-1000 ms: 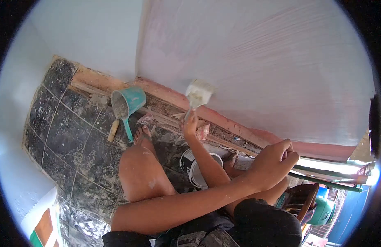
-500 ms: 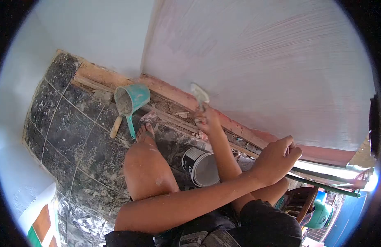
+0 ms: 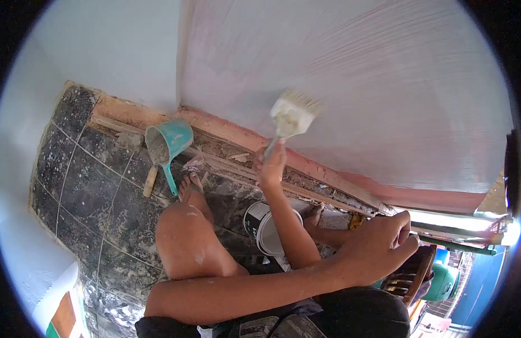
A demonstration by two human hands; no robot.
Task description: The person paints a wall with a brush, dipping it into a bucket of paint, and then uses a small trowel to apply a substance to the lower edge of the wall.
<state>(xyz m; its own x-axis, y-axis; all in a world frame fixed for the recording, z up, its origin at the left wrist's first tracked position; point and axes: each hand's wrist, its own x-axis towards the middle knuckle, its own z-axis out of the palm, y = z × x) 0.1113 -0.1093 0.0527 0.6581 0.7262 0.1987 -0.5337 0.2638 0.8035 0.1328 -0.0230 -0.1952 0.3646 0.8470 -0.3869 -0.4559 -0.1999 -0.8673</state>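
While the right hand, fingers clamped on the brush, coats the wall at twelve o'clock, the left hand rests curled, empty; next likely a careful dip into the paint can at six

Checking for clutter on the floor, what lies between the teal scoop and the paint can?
In the head view, the person's bare foot and bent knee sit on the dark tiles between the teal scoop and the paint can.
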